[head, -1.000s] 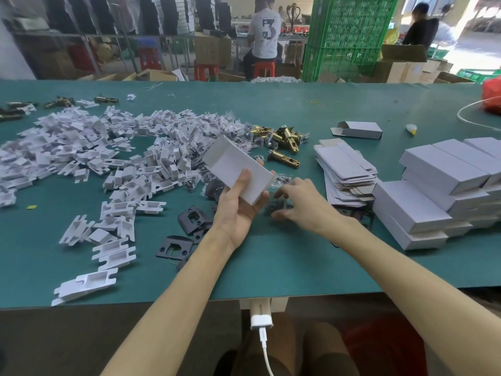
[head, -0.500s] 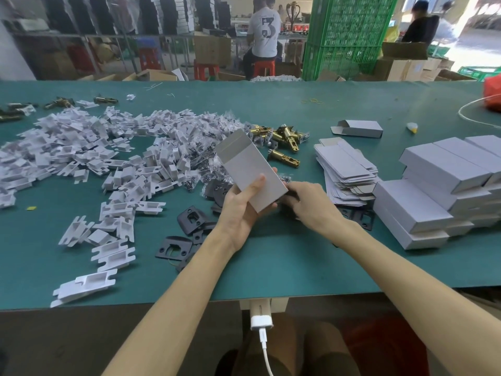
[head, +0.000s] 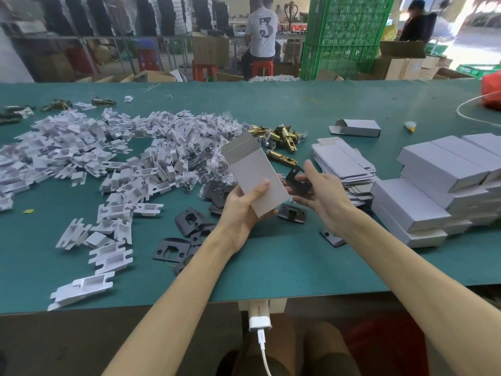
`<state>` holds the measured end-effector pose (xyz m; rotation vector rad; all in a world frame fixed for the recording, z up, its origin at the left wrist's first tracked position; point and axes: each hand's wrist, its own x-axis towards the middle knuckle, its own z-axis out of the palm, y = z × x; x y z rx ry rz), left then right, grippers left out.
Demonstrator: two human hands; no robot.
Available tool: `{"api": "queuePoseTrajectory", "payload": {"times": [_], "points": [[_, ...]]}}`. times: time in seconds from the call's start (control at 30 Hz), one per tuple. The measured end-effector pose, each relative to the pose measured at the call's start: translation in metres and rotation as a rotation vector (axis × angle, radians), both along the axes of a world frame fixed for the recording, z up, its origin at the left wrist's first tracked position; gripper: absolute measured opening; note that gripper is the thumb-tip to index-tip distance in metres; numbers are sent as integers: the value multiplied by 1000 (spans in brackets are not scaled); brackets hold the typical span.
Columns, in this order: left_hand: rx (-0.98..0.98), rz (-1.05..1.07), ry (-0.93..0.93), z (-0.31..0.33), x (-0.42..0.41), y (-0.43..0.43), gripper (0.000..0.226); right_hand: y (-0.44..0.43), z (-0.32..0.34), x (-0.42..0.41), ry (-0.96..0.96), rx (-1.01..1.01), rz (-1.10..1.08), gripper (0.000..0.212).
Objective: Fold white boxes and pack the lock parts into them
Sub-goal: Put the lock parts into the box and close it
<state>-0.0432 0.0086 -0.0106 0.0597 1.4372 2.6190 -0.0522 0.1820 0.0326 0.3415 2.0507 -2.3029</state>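
**A:** From the head camera, where is the white box (head: 257,172)?

**B:** It is lifted off the green table (head: 271,267), in the person's left hand (head: 240,213). The thumb lies across its facing side and the fingers curl behind, so the box is clasped at its near end.

**A:** And its long axis?

**B:** It runs from near right to far left, tilted upward. The open mouth with its flap is the far end, away from the grip.

**A:** What is the right hand (head: 324,198) doing?

**B:** It pinches a black plate (head: 296,179) between thumb and fingers, just right of the box and level with its middle. Whether plate and box touch cannot be told.

**A:** So what does the coming move turn on?

**B:** Judging by the task, the plate goes in through the mouth. That mouth lies farther off and to the left of the plate. Either the right hand carries the plate up to the far end, or the left hand tips the box toward it.

**A:** What differs from half a second earlier?

**B:** Then the right hand was low on the table, just right of the box's near end, where loose plates (head: 187,219) lie. Now it is raised, with one plate in its pinch. The box stands a little steeper. The flat blanks (head: 341,164) and the folded boxes (head: 433,185) at the right lie as they did.
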Motion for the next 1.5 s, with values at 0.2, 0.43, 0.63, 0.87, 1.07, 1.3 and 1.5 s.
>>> {"api": "queuePoseTrajectory", "payload": {"times": [0.2,0.43,0.63,0.87,1.07,1.3,1.5], "points": [[-40,-28,22,-1,1,1,57,6,-1,2,-35,-107,12,30],[-109,-29,46,-3,2,4,56,15,6,2,-10,-230,9,29],[-205,-70,115,-6,2,7,56,15,42,4,255,-140,-25,37],[-256,-56,129,-5,5,10,55,-16,85,11,761,591,69,33],[-276,-57,132,-5,7,10,47,-27,80,8,740,1128,233,20],[-272,-53,130,-5,5,10,46,-20,87,9,730,995,223,18],[-272,-62,130,-5,6,11,44,-20,82,8,669,1155,395,21]]}}
